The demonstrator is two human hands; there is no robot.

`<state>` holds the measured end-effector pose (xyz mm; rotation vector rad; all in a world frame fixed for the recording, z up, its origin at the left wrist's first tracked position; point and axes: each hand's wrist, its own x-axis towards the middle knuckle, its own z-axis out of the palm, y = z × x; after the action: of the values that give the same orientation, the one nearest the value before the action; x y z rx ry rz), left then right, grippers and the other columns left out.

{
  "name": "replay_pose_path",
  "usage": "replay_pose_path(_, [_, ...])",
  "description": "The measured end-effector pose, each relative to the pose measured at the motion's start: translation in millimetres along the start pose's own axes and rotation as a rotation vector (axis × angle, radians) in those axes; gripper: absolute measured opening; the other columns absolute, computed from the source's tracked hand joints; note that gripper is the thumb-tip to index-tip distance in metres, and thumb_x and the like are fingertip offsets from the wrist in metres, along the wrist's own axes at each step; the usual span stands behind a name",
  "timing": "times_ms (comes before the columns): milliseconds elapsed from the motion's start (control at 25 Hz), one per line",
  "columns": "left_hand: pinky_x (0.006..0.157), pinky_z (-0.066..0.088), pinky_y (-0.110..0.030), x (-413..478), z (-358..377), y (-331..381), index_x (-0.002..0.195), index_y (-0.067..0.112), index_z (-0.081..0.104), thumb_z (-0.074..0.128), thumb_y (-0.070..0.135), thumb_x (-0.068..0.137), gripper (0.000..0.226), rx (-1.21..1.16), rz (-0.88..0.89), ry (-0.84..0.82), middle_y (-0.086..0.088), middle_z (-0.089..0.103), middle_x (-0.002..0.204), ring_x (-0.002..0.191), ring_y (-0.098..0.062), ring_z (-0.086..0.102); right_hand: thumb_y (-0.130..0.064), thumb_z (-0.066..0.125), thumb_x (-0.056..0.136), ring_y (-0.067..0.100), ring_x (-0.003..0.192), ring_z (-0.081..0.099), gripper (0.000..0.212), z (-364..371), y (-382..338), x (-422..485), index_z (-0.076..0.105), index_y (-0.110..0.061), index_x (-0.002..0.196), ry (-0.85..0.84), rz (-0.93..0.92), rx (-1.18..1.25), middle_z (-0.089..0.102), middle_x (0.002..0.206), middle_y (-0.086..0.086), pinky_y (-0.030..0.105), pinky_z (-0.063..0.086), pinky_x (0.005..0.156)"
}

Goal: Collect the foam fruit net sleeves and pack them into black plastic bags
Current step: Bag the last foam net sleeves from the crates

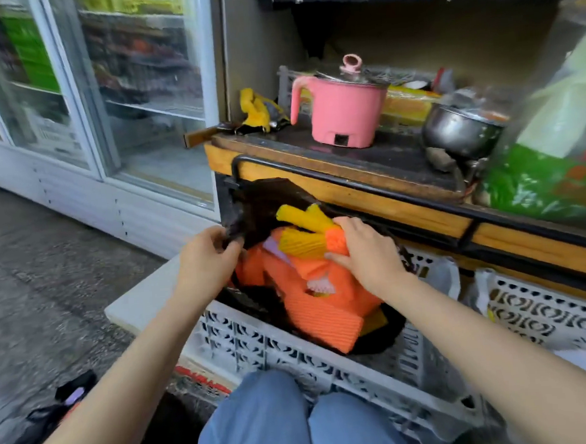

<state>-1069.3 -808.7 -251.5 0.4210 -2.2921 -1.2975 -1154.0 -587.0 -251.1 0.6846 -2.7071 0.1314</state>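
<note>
The ribbed orange and yellow foam net sleeves, judged light, soft and springy and best gathered in bunches by the middle, fill the mouth of a black plastic bag. The right hand curls over the top bundle. The left hand pinches the bag's rim. The bag sits in a grey perforated plastic crate.

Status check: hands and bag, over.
Left hand grips black bag rim. Right hand holds yellow sleeves above orange sleeves in bag. Bag mouth unobstructed.
</note>
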Motion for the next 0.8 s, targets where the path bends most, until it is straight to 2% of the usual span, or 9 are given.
replay_pose_path(120, [0.052, 0.039, -0.014, -2, -10, 20, 0.071, 0.017, 0.058, 0.053, -0.002, 0.084, 0.024, -0.332, -0.034, 0.050, 0.003, 0.058, 0.060, 0.055, -0.001, 0.053, -0.054, 0.061, 0.081, 0.024, 0.126, 0.041, 0.082, 4, 10, 8, 0.025, -0.011, 0.142, -0.082, 0.015, -0.270, 0.041, 0.136, 0.007, 0.031, 0.037, 0.098])
replay_pose_path(240, [0.058, 0.039, -0.014, -9, -11, 40, 0.080, 0.020, 0.058, 0.054, -0.003, 0.082, 0.023, -0.496, 0.014, -0.019, -0.002, 0.050, 0.064, 0.060, -0.009, 0.048, -0.063, 0.053, 0.080, 0.028, 0.143, 0.013, 0.103, 6, 8, 1, 0.005, -0.002, 0.148, -0.299, -0.111, -0.355, 0.017, 0.154, 0.014, 0.036, 0.010, 0.117])
replay_pose_path(360, [0.071, 0.045, -0.027, -13, -4, 48, 0.087, 0.015, 0.061, 0.055, 0.006, 0.077, 0.014, -0.513, 0.020, -0.153, -0.011, 0.056, 0.073, 0.071, -0.018, 0.055, -0.073, 0.035, 0.077, 0.025, 0.146, -0.004, 0.106, -9, 6, -15, -0.001, -0.004, 0.149, -0.191, -0.255, -0.327, 0.003, 0.158, 0.011, 0.036, -0.007, 0.117])
replay_pose_path(440, [0.071, 0.044, -0.031, -14, 1, 50, 0.083, 0.013, 0.061, 0.050, -0.001, 0.083, 0.018, -0.474, -0.005, -0.163, -0.007, 0.059, 0.072, 0.072, -0.019, 0.055, -0.076, 0.032, 0.072, 0.025, 0.146, 0.004, 0.106, -22, 13, -26, 0.012, -0.006, 0.149, -0.072, -0.295, -0.246, 0.014, 0.157, 0.010, 0.034, -0.003, 0.116])
replay_pose_path(560, [0.066, 0.041, -0.026, -19, 7, 57, 0.076, 0.018, 0.059, 0.045, -0.006, 0.084, 0.029, -0.469, -0.028, -0.219, 0.002, 0.057, 0.066, 0.068, -0.013, 0.052, -0.058, 0.056, 0.079, 0.033, 0.139, 0.027, 0.088, -24, 46, -43, 0.031, -0.003, 0.143, 0.205, -0.002, -0.080, 0.035, 0.147, 0.015, 0.042, 0.021, 0.113])
replay_pose_path(600, [0.070, 0.042, -0.028, -22, 9, 62, 0.077, 0.018, 0.060, 0.045, -0.008, 0.083, 0.030, -0.478, -0.023, -0.256, 0.001, 0.058, 0.069, 0.070, -0.014, 0.053, -0.051, 0.061, 0.081, 0.034, 0.137, 0.030, 0.088, -24, 60, -46, 0.026, -0.001, 0.144, 0.157, 0.209, 0.016, 0.033, 0.147, 0.017, 0.041, 0.027, 0.110])
replay_pose_path(640, [0.074, 0.044, -0.028, -26, 11, 66, 0.079, 0.017, 0.060, 0.044, -0.009, 0.082, 0.031, -0.495, -0.017, -0.295, -0.002, 0.058, 0.074, 0.074, -0.015, 0.053, -0.045, 0.062, 0.084, 0.032, 0.132, 0.038, 0.088, -21, 72, -49, 0.018, 0.000, 0.145, -0.002, 0.426, 0.157, 0.034, 0.145, 0.020, 0.039, 0.035, 0.104])
replay_pose_path(720, [0.075, 0.045, -0.026, -35, 16, 74, 0.082, 0.016, 0.061, 0.046, -0.010, 0.082, 0.030, -0.558, 0.000, -0.377, -0.008, 0.055, 0.080, 0.077, -0.014, 0.054, -0.030, 0.060, 0.091, 0.018, 0.093, 0.065, 0.073, -16, 84, -57, 0.022, 0.003, 0.143, -0.298, 0.712, 0.576, 0.054, 0.124, 0.020, 0.030, 0.051, 0.075])
replay_pose_path(800, [0.069, 0.046, -0.019, -42, 23, 82, 0.085, 0.016, 0.062, 0.054, -0.004, 0.084, 0.022, -0.605, 0.031, -0.418, -0.006, 0.057, 0.080, 0.074, -0.011, 0.057, -0.015, 0.057, 0.093, 0.004, 0.048, 0.060, 0.043, -18, 92, -58, 0.046, 0.004, 0.130, -0.235, 0.718, 0.768, 0.066, 0.087, 0.011, 0.017, 0.049, 0.046])
